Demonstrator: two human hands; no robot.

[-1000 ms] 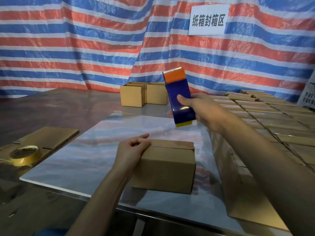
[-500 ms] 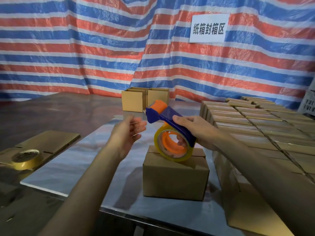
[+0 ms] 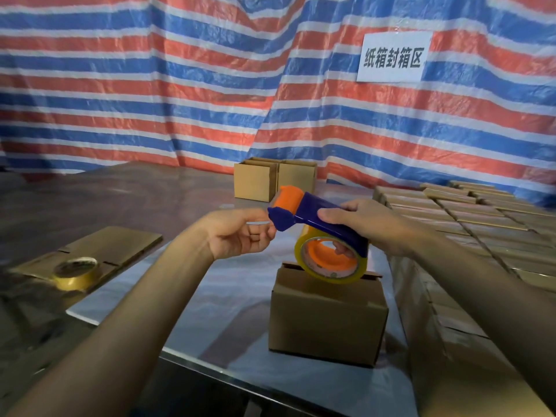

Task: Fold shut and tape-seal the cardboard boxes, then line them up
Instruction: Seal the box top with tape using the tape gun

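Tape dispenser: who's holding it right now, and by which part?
The right hand grips the tape dispenser by its blue handle. The fingers of the left hand are at its blue front end; whether they pinch tape cannot be told.

wall: striped tarp (image 3: pixel 150 85) | white sign (image 3: pixel 392 57) | glossy table (image 3: pixel 234 296)

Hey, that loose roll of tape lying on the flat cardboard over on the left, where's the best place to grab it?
Probably come from above. The tape roll lies flat on the flattened cardboard, its open core facing up, so hooking fingers into the core and a thumb on the outer rim should work. The left hand is nearer.
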